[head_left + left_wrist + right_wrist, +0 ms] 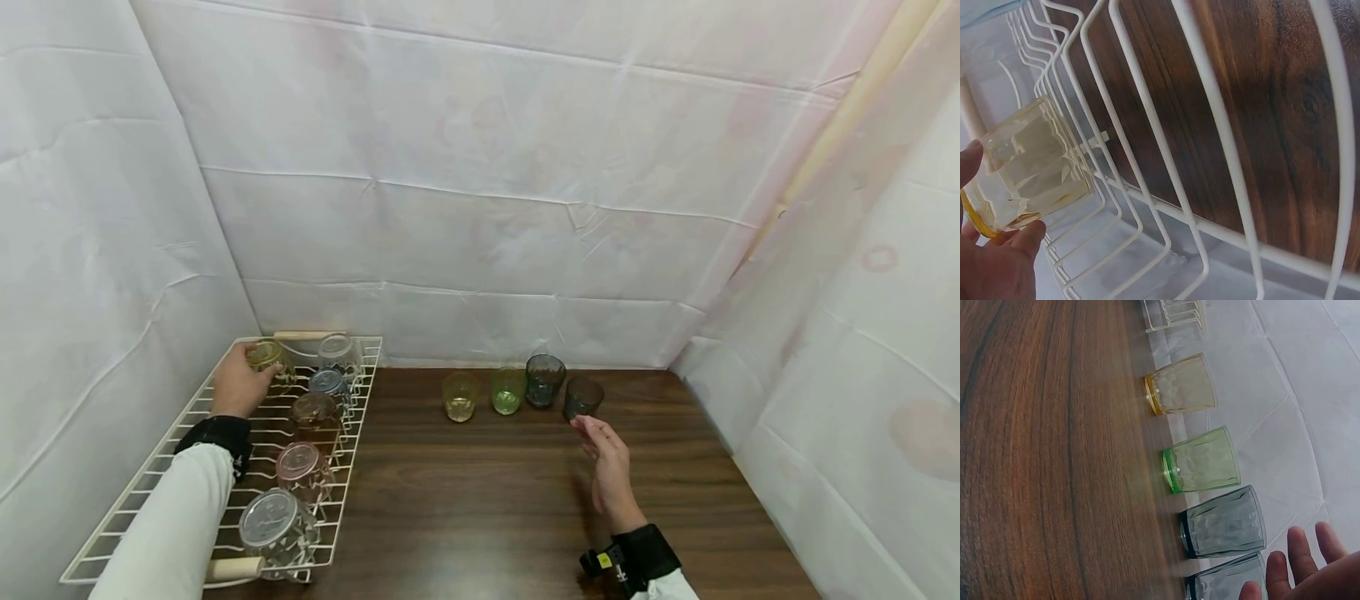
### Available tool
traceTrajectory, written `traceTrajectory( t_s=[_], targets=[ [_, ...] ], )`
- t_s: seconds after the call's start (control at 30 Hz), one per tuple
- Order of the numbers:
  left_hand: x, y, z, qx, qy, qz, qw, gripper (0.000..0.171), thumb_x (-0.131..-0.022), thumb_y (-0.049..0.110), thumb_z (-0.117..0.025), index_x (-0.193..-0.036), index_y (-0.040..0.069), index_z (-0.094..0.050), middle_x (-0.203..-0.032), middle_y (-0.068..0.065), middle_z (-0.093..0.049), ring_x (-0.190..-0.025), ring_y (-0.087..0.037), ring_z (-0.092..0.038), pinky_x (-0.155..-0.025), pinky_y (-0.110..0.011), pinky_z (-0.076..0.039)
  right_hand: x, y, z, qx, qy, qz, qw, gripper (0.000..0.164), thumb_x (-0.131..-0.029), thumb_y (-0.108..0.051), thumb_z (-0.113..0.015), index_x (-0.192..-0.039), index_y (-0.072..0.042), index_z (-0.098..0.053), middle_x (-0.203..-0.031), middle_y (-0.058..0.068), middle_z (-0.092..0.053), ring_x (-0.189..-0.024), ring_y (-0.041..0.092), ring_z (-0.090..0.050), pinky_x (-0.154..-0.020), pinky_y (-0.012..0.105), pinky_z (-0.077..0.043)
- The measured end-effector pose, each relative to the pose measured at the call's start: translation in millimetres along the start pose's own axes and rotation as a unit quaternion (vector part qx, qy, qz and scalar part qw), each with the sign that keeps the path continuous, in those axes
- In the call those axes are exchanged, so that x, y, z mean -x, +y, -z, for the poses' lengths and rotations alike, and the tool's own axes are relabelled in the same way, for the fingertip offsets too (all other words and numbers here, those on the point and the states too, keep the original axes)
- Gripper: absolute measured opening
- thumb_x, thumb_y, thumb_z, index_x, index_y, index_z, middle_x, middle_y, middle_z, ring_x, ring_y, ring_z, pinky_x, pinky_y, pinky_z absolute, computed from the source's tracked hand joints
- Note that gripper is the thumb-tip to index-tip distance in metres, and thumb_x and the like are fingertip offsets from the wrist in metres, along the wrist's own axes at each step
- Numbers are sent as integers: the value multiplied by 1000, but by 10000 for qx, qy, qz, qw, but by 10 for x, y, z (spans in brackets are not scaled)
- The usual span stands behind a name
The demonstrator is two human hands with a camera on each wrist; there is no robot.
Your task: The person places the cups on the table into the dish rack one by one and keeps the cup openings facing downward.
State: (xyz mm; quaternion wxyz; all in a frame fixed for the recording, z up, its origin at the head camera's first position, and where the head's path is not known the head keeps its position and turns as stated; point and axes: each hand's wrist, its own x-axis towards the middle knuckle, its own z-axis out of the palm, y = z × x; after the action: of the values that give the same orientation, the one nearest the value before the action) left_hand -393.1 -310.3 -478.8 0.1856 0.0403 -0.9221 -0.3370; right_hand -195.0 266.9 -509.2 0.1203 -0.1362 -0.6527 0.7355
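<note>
At the far left corner of the white wire rack point(255, 446), my left hand point(238, 383) grips a yellow-tinted glass point(1035, 169). Its thick yellow base lies by my fingers, and the mouth points down against the wires. My right hand point(609, 467) is raised over the table with fingers extended and holds nothing. Beyond its fingertips stands a dark grey glass point(582, 398), partly covered by the fingers in the right wrist view. Beside it, in a row, are a blue-grey glass point(1225, 524), a green glass point(1204, 462) and an amber-yellow glass point(1184, 386), all upright.
Upturned glasses line the rack's right side: a clear one point(339, 354), a blue one point(327, 383), a brown one point(315, 412), a pink one point(302, 467) and a large clear one point(276, 525). White sheeting point(465, 233) hangs behind the brown wooden table point(465, 508) and at both sides.
</note>
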Motion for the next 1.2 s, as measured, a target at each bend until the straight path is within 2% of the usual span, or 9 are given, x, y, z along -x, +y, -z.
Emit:
traceTrajectory(
  t_s=[0.27,0.5,0.7,1.2],
  targets=[
    [-47,51,-8,-278,-199,91,9994,68,-97,17,-75,-147,-15,-42,-138,-45,-55,-126,-61,-55,-105,-69,-47,1,-5,20,-57,17,-10,10000,43,-113,-43,-51,-131,-7,-67,-122,-9,-76,-127,13,-63,-118,45,-36],
    [-112,68,-13,-526,-485,171,9973,69,-99,18,-73,-149,-14,-37,-137,-49,-51,-125,-64,-52,-101,-72,-48,-1,11,33,57,8,-37,10000,46,-113,-43,-50,-132,-4,-66,-125,-7,-76,-126,11,-63,-116,43,-38],
    [-118,100,8,-633,-518,181,9965,68,-99,15,-71,-150,-14,-37,-138,-50,-47,-130,-65,-47,-105,-74,-45,11,17,39,62,103,-71,9999,44,-113,-41,-51,-128,-4,-69,-118,-10,-77,-120,7,-63,-116,43,-38],
    [-138,172,-43,-845,-482,390,9945,67,-99,14,-71,-151,-11,-38,-137,-48,-49,-129,-63,-50,-105,-71,-48,30,-1,80,146,133,-106,9997,42,-114,-38,-49,-128,-4,-68,-113,-15,-75,-119,5,-61,-119,45,-36]
  ],
)
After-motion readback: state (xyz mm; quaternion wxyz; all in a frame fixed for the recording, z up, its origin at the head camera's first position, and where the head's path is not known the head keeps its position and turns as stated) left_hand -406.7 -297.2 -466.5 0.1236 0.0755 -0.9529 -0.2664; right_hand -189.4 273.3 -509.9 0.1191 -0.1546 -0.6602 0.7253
